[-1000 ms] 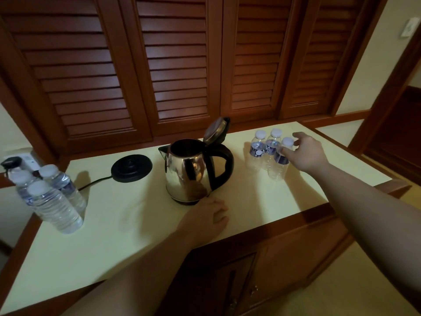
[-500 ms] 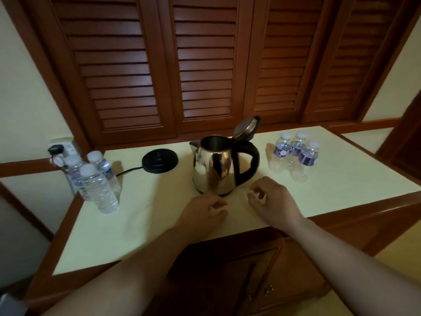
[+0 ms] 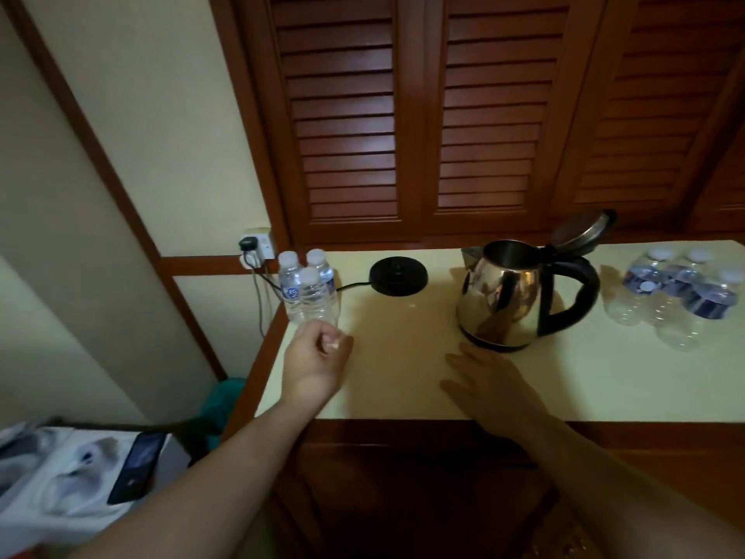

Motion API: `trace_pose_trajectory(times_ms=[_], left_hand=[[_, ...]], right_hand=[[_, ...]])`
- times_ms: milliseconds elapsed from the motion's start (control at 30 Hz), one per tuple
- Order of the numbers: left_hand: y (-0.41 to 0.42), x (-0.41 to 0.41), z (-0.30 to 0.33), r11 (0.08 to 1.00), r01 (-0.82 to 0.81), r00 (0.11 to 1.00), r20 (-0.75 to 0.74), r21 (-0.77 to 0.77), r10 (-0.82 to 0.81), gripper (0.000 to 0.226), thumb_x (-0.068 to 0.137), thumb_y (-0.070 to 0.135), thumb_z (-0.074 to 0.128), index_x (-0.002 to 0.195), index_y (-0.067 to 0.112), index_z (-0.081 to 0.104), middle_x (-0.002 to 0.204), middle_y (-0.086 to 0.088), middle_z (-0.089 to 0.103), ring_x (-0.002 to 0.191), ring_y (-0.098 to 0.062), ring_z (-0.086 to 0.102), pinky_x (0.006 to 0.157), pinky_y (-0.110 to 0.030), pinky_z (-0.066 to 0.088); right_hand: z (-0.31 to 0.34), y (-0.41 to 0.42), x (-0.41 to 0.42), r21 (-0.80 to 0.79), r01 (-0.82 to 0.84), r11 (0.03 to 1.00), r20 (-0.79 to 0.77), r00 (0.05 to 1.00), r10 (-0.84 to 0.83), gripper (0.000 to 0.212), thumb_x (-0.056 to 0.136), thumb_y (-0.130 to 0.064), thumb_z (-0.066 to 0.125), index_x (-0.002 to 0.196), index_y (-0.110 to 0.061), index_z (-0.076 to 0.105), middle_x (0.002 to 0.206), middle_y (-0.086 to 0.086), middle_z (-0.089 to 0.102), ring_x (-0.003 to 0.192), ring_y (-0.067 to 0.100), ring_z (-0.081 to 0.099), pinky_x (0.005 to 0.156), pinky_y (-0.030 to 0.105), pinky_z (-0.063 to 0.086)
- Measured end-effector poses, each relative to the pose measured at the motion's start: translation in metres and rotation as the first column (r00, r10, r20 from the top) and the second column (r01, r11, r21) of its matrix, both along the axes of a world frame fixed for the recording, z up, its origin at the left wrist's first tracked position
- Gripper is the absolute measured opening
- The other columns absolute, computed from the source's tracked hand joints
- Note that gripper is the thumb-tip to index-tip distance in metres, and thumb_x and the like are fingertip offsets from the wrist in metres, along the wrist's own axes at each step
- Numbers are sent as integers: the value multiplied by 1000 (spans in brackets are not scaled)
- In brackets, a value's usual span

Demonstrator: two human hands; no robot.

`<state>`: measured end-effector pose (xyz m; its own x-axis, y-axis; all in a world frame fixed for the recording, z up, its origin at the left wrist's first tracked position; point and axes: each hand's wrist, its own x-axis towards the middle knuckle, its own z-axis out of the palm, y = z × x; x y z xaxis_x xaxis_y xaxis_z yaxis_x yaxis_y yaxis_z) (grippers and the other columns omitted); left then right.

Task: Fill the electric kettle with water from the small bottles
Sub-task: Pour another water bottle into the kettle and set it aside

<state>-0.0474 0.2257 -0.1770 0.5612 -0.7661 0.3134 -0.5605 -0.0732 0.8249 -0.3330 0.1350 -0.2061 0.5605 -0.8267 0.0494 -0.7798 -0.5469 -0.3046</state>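
A steel electric kettle (image 3: pixel 508 296) stands on the cream table (image 3: pixel 604 381) with its lid (image 3: pixel 584 232) tipped open, off its black base (image 3: pixel 398 276). Three small capped water bottles (image 3: pixel 308 294) are grouped at the table's left end. Three more small bottles (image 3: pixel 677 296) with blue labels stand at the right. My left hand (image 3: pixel 318 357) hovers just in front of the left bottles, fingers curled in and holding nothing. Flat on the table in front of the kettle lies my right hand (image 3: pixel 490 383), fingers spread.
A wall socket (image 3: pixel 256 244) with a plug and a cord to the base sits behind the left bottles. Louvred wooden doors (image 3: pixel 483 115) back the table. Lower left, below the table edge, a phone (image 3: pixel 135 468) lies on a white box; something green (image 3: pixel 221 397) is beside the cabinet.
My right hand left the right-hand bottles and came down flat in front of the kettle. My left hand moved left to the left-hand bottles. The view swung left.
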Motion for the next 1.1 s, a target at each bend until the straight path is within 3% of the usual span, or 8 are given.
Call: trace_pose_trajectory(times_ms=[133,300,500,600,733,867,1000,1100], left_hand=[[-6,27,9,990,-131,986,-101,45,135,46,79,34,88,102,21,52,93,1,59,83,-16,58,71,-29,45],[-27,42,12,985,-89,979,-169,150,114,69,76,43,91,128,20,51,121,1,61,105,-19,63,90,-36,50],[-29,20,12,988,-98,972,-200,120,121,40,89,31,81,123,18,65,103,5,67,91,-17,62,82,-30,42],[-26,9,1,990,-66,978,-190,125,89,31,86,37,83,109,24,66,97,6,72,90,-19,70,77,-33,50],[-27,-12,-10,982,56,980,-198,181,-20,35,78,40,90,102,24,69,96,7,75,91,-18,72,82,-40,58],[-22,-43,-9,960,145,989,-27,239,-143,44,75,46,89,103,21,66,94,12,70,86,-10,64,68,-22,44],[-21,-61,-11,936,241,969,-14,258,-245,51,74,52,89,111,25,67,101,14,73,88,0,66,67,-8,44],[-20,-64,-14,927,286,958,-42,241,-285,53,74,52,89,116,29,66,102,17,72,90,9,65,69,-5,47]], right_hand=[[-1,2,-3,54,11,999,9,1000,-11,64,103,-65,39,160,-36,36,171,-6,24,156,16,21,127,37,19],[2,5,-5,75,18,997,31,999,-21,63,104,-62,41,161,-36,35,172,-8,23,157,15,20,128,37,18],[2,7,-7,68,25,997,53,998,-29,62,104,-61,42,160,-35,37,171,-9,24,157,13,19,128,35,17],[1,7,-7,79,27,997,55,998,-31,63,104,-62,42,161,-35,36,171,-10,23,158,12,17,129,36,16],[1,7,-6,75,32,997,48,998,-35,64,104,-64,41,161,-36,36,172,-11,22,158,11,17,129,35,16],[2,7,-6,58,28,998,24,999,-30,64,104,-64,40,161,-36,35,172,-11,22,158,10,16,127,34,14],[2,7,-7,38,12,999,31,999,-13,64,104,-63,41,161,-34,36,172,-10,23,158,10,16,126,31,14],[5,8,-5,64,23,998,63,998,-27,62,104,-61,46,158,-31,43,169,-6,31,155,13,25,125,32,19]])
